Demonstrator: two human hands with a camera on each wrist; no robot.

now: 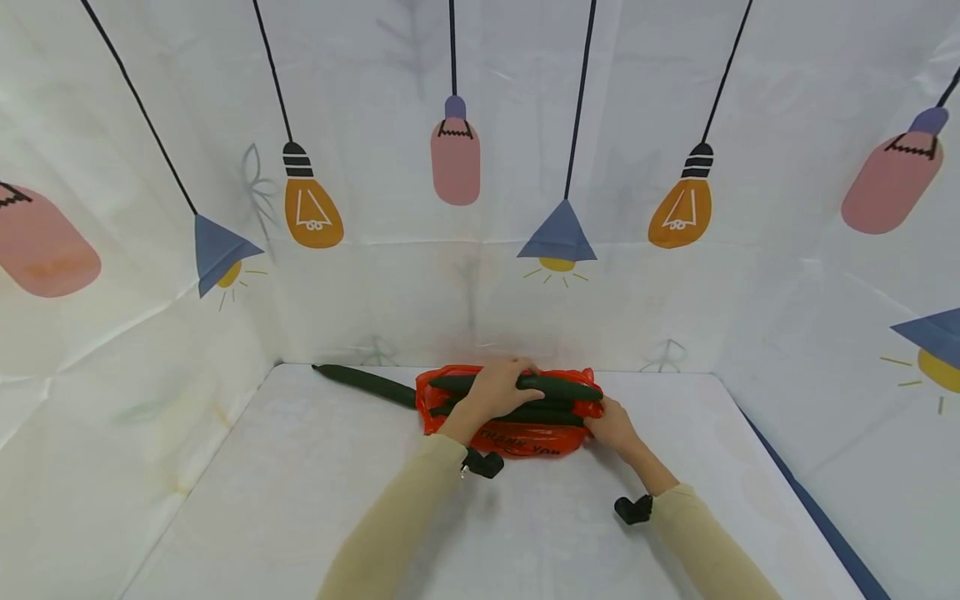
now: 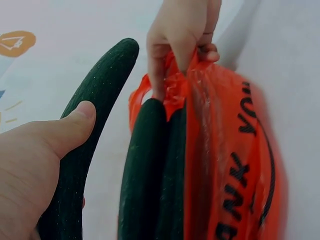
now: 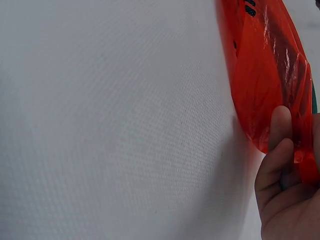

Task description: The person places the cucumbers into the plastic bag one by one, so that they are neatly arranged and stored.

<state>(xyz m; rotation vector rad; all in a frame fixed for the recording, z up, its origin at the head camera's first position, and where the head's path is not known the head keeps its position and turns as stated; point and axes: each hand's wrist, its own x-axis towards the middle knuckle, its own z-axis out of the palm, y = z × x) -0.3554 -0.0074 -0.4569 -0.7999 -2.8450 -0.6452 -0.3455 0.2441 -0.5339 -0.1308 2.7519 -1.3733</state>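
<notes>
My left hand (image 1: 495,392) grips a long dark green cucumber (image 2: 102,92), its thumb laid along the near side. That cucumber is above the red plastic bag (image 1: 517,442), which has black lettering on its front. Two more cucumbers (image 2: 142,150) lie side by side in the bag's opening. At the bag's right end, my right hand (image 1: 613,427) pinches the red plastic edge; the right wrist view shows its curled fingers (image 3: 280,165) against the film. Another cucumber (image 1: 363,383) lies on the table left of the bag, its right end reaching the bag.
A white-covered table (image 1: 285,500) carries everything. White sheets printed with hanging lamps (image 1: 558,233) rise behind it and on both sides. Each wrist wears a small black device (image 1: 633,508). A dark blue strip (image 1: 810,508) runs along the table's right edge.
</notes>
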